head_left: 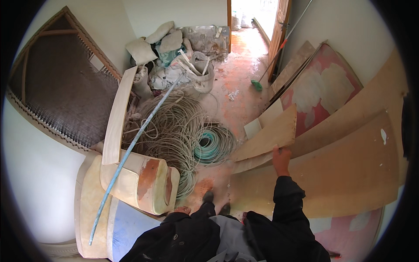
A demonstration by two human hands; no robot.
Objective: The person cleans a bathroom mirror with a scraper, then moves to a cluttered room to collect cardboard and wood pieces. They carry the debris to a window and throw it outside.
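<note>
My right hand (282, 161) grips the lower edge of a tan plywood piece (271, 137). Behind and below it, larger plywood sheets (330, 183) lean along the right wall. My left hand (182, 210) hangs low beside a cream upholstered piece of furniture (140, 180) with peeled brown patches. Most of that hand is hidden by the dark sleeve, so its grip is unclear. A long blue-stained pole (140, 131) rests diagonally across the furniture. Under it a pale wooden plank (118, 118) slants upward.
Tangled coils of pale cable (173, 127) and a teal coil (207, 145) cover the floor ahead. Further back stand a bucket of scraps (200, 78) and stuffed sacks (140, 50). A framed webbed panel (62, 75) leans left. A green-headed mop (256, 85) stands by the open door (278, 39).
</note>
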